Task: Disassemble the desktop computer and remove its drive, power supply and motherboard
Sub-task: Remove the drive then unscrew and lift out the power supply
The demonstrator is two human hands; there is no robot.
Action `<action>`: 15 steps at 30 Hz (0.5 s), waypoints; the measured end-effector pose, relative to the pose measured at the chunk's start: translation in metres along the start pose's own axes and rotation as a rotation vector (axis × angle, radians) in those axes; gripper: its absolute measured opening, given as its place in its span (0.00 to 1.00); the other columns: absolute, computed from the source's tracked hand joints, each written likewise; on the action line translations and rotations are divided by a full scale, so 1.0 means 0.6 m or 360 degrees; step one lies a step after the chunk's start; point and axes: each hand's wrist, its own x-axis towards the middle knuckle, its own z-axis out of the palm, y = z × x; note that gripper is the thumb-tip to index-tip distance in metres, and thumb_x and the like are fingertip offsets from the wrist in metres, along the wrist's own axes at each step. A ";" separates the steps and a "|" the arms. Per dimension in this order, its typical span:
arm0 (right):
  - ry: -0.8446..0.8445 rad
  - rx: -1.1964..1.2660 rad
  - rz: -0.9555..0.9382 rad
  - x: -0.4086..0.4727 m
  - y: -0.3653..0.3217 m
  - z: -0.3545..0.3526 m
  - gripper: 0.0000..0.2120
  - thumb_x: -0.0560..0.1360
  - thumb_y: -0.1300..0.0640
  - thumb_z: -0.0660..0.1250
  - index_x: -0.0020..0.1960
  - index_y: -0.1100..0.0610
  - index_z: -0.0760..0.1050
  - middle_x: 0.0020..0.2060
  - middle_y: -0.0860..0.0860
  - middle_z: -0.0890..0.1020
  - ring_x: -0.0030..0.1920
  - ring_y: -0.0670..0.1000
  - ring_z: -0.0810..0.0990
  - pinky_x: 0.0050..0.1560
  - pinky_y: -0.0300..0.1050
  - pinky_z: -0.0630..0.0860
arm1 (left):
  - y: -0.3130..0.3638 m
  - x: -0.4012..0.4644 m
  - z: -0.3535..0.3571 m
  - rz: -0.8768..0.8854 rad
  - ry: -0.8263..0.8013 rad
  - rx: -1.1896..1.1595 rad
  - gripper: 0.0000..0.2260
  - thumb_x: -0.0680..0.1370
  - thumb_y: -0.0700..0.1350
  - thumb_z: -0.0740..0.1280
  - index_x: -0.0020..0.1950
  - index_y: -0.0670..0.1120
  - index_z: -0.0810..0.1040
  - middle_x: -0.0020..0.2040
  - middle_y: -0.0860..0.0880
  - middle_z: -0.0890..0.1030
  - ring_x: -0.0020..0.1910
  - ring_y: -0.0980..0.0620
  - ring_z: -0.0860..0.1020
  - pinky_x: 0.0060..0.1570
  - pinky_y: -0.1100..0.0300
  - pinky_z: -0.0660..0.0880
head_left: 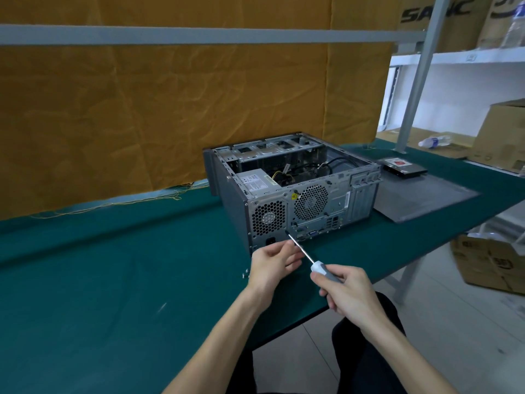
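Observation:
The open grey desktop case (335, 206) lies on its side on the green table (113, 265), its rear panel facing me. Inside at the left sits the silver power supply (257, 182), its fan grille at the rear. My right hand (349, 294) grips the grey-and-white handle of a screwdriver (305, 253), whose tip touches the rear panel beside the power supply grille. My left hand (274, 264) pinches the screwdriver's shaft near the tip. A removed drive (403, 167) lies on the table right of the case.
The case's flat side panel (426, 197) lies on the table at the right. A few small screws (245, 273) lie by my left wrist. Orange cloth hangs behind the table. Shelves with cardboard boxes (502, 135) and a plastic bottle (433, 142) stand at the right.

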 end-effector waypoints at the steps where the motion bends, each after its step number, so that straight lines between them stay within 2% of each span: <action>1: -0.0004 0.0012 -0.0005 0.001 -0.002 0.001 0.04 0.75 0.56 0.74 0.42 0.54 0.85 0.27 0.52 0.78 0.25 0.50 0.71 0.27 0.41 0.68 | -0.003 0.009 0.003 0.0000 -0.0008 -0.0057 0.09 0.82 0.44 0.68 0.54 0.40 0.84 0.51 0.44 0.87 0.54 0.48 0.85 0.51 0.60 0.81; 6: 0.0005 0.0071 -0.0014 0.002 -0.009 0.002 0.04 0.75 0.56 0.74 0.42 0.53 0.84 0.28 0.52 0.78 0.26 0.50 0.71 0.27 0.41 0.68 | -0.014 0.030 0.000 0.0083 -0.0024 -0.0204 0.07 0.80 0.39 0.70 0.57 0.39 0.83 0.52 0.41 0.86 0.55 0.47 0.85 0.50 0.61 0.81; 15: -0.0003 0.0036 0.0014 0.003 -0.009 -0.001 0.05 0.75 0.55 0.75 0.41 0.54 0.85 0.28 0.52 0.78 0.25 0.49 0.71 0.26 0.39 0.68 | -0.019 0.036 0.002 0.0114 0.0032 -0.0165 0.07 0.79 0.38 0.71 0.56 0.38 0.83 0.51 0.41 0.87 0.54 0.47 0.85 0.50 0.61 0.81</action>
